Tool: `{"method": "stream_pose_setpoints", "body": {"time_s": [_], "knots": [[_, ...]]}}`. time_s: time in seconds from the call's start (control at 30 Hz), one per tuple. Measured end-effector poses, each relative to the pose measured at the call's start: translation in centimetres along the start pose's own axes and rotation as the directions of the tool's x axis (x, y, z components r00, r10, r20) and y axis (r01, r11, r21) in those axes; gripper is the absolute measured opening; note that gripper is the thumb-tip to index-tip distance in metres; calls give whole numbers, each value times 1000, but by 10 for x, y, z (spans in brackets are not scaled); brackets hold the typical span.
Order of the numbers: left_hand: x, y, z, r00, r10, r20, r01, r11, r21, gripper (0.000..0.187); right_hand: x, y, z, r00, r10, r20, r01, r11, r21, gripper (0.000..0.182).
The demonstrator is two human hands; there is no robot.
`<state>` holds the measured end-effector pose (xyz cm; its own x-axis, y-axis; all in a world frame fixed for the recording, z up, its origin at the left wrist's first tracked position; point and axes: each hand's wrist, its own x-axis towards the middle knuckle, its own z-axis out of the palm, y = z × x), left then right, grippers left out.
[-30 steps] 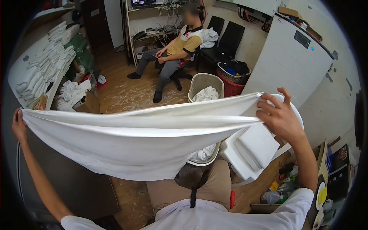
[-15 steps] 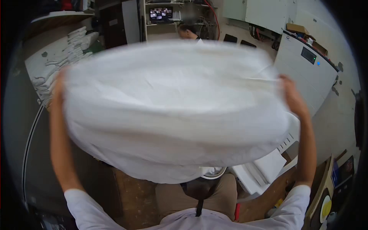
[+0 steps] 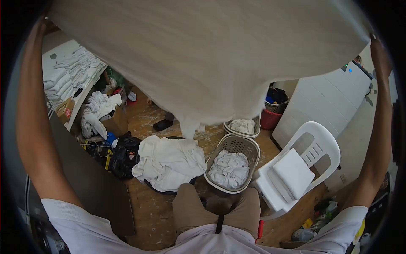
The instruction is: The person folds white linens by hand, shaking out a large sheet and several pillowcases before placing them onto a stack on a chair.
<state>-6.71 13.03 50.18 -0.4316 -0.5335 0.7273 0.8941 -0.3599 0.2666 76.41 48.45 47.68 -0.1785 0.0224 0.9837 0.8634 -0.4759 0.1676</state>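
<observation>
A large white cloth point(image 3: 203, 55) is spread in the air across the top of the view, stretched between my two raised hands. My left hand point(image 3: 41, 23) grips its corner at the upper left edge, dim and partly cut by the dark rim. At the upper right my right hand point(image 3: 378, 53) holds the other corner, fingers closed. The cloth's lower edge hangs above a heap of white cloths point(image 3: 169, 163) and a laundry basket point(image 3: 256, 154) with crumpled white cloth point(image 3: 229, 169) inside.
A white plastic chair point(image 3: 332, 156) bears folded white cloth point(image 3: 292, 173). Folded linens point(image 3: 69, 74) lie on a shelf at left. Also around are a cardboard box point(image 3: 116, 122), a black bag point(image 3: 124, 158), a red bucket point(image 3: 270, 120) and a white cabinet point(image 3: 323, 101).
Both hands have risen and moved farther apart, lifting and spreading the cloth upward. The view has tilted down, so the floor, heap and baskets now show beneath it.
</observation>
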Motion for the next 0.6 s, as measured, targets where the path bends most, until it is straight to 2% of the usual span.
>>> {"method": "stream_pose_setpoints", "body": {"time_s": [0.03, 0.1, 0.13, 0.2, 0.23, 0.27, 0.3, 0.33, 0.37, 0.4, 0.43, 0.47, 0.53, 0.57, 0.6], "knots": [[-23, 34, 2, 1000, -3, 1, 3, 1000, 0, 20, -5, -1, -23, 999, 4, 42, 2, 990, -138, 48], [-11, 28, -11, 996, 31, 84, -28, 999, -31, 23, -16, -5, -77, 992, 12, 127, 40, 915, -402, 46], [12, 19, -18, 989, 64, 136, -55, 996, -68, 25, -7, 27, -48, 991, -89, -95, 64, 969, -239, 46], [57, 16, -25, 972, 163, 167, -146, 983, -109, 29, -11, 38, -47, 967, -53, -249, 73, 995, 68, 45], [71, 31, -27, 967, 243, 79, -241, 970, -40, 28, -15, 31, -70, 945, -35, -324, 110, 970, 215, 45], [85, 47, -29, 947, 320, -10, -319, 947, 45, 28, -25, 25, -94, 984, 59, -165, -27, 981, 192, 37], [88, 64, -34, 860, 485, -159, -448, 866, 222, 28, -22, 51, -40, 983, -20, -181, 50, 986, 160, 38], [37, 105, -32, 717, 627, -304, -536, 775, 334, 23, -22, 57, -27, 976, -100, -195, 126, 984, 126, 39], [47, 107, -37, 713, 630, -308, -537, 773, 337, 23, -40, 58, -11, 999, -7, -48, 10, 998, 67, 36], [65, 108, -43, 720, 679, -144, -643, 731, 229, 25, -55, 61, 8, 995, -89, -39, 91, 993, 70, 35], [77, 110, -51, 689, 725, 21, -722, 684, 105, 26, -73, 54, 16, 993, -114, 36, 108, 983, 145, 34], [67, 118, -56, 697, 712, 90, -716, 698, 29, 28, -91, 51, 32, 984, -139, 110, 112, 969, 222, 32], [18, 110, -48, 742, 633, 220, -626, 772, -110, 32, -152, 33, 79, 975, -223, 0, 197, 863, 465, 34], [-6, 111, -46, 744, 602, 290, -579, 797, -170, 34, -192, 31, 115, 955, -246, 167, 105, 804, 585, 34], [-32, 111, -46, 733, 563, 382, -511, 826, -237, 36, -226, 32, 147, 913, -327, 243, 43, 670, 741, 32]]}}
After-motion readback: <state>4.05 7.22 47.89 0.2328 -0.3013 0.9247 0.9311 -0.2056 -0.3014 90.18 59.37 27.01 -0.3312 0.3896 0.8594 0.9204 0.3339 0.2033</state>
